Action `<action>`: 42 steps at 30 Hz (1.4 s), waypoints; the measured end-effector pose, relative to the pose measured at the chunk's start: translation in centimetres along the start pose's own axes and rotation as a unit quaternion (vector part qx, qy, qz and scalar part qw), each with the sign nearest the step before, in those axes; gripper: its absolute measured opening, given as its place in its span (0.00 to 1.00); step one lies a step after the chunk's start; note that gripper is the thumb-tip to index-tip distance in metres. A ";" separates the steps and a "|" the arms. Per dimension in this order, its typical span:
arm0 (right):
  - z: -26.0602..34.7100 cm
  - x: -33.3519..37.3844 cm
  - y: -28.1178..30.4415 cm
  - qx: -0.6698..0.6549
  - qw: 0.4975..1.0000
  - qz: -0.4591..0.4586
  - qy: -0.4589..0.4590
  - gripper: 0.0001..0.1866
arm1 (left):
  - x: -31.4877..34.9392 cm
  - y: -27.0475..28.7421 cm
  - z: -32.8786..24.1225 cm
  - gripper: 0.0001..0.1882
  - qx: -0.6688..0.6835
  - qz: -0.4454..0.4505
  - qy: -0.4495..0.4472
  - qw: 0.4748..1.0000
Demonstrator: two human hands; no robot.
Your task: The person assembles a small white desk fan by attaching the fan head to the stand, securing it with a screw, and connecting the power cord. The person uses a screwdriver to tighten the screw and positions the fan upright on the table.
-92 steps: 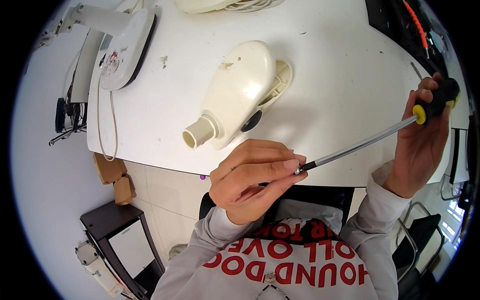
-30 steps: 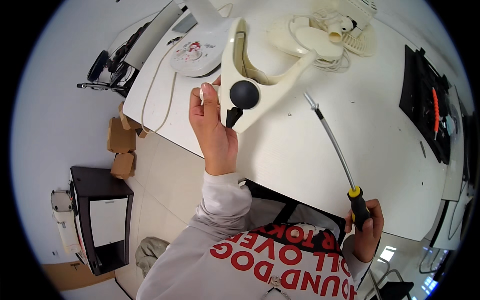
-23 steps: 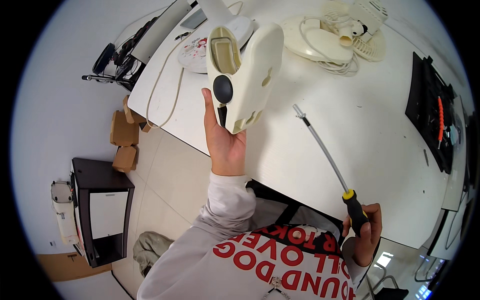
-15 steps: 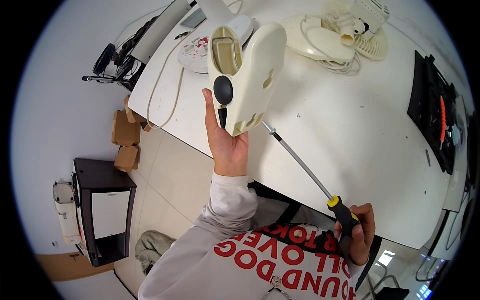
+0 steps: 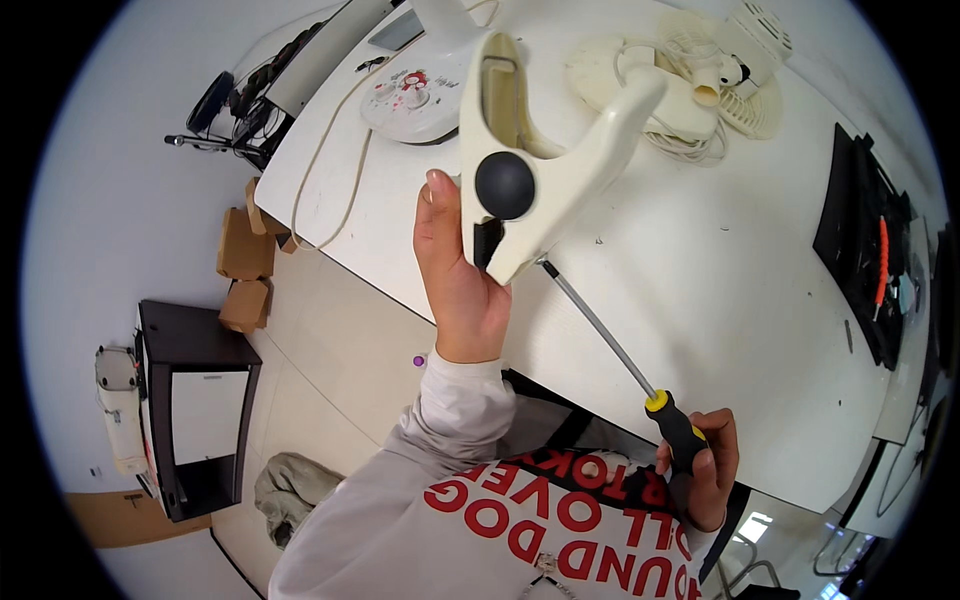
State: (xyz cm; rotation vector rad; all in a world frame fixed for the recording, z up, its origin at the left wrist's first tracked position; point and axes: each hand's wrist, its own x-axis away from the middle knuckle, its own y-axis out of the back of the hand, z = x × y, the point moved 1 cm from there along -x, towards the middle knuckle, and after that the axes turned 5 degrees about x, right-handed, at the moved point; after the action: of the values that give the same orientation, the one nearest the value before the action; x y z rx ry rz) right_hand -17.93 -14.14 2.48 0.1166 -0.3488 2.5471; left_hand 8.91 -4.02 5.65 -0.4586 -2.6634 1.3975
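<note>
A large cream plastic spring clip (image 5: 561, 150) with a round black knob is raised over the table's near edge. My left hand (image 5: 470, 300) is closed around its lower end, thumb up along the left side; the other fingers are mostly hidden behind it. My right hand (image 5: 710, 465) grips the black and yellow handle of a long screwdriver (image 5: 610, 345) near my chest. The shaft slants up to the left, and its tip end is close to the clip's lower edge; whether they touch I cannot tell.
On the white table (image 5: 740, 330) stand a white fan base with a red picture (image 5: 420, 105) and, behind at right, cream fan parts (image 5: 640, 100) with a coiled cord. A black tool case (image 5: 860, 250) lies far right. Cardboard boxes (image 5: 245, 245) and a dark cabinet (image 5: 195, 400) are at left.
The clip has turned in my left hand, so its jaw and knob side now show more, and it has shifted right. The screwdriver has moved slightly left, its tip staying close to the clip.
</note>
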 end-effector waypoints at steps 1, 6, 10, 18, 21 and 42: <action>-0.1 0.1 0.0 -0.002 1.000 -0.008 -0.009 0.25 | 0.1 -0.4 -0.1 0.19 -0.022 0.002 -0.009 1.000; 0.0 0.1 0.0 0.000 0.999 -0.031 -0.009 0.27 | -0.5 -1.5 0.0 0.19 -0.054 0.048 -0.012 0.997; 0.0 0.2 -0.1 0.010 1.000 -0.029 0.004 0.28 | -0.6 -2.7 -0.1 0.14 -0.044 0.088 -0.041 0.994; -0.1 0.0 -1.1 0.021 0.998 -0.051 0.026 0.29 | -0.1 -4.8 -0.5 0.16 -0.011 0.041 -0.030 0.999; -0.2 -0.1 -1.0 0.035 0.997 -0.056 0.034 0.30 | 0.0 -5.0 -0.4 0.16 -0.010 0.042 -0.023 0.999; -0.3 -0.6 -1.2 0.041 0.997 -0.041 0.050 0.30 | 0.3 -5.3 -0.1 0.18 -0.022 0.073 -0.019 0.997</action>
State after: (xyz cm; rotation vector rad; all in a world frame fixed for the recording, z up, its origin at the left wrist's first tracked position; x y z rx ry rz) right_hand -16.81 -13.37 2.32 0.0344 -0.1975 2.4755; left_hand 7.51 -6.66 10.05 -0.6503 -2.7462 1.4006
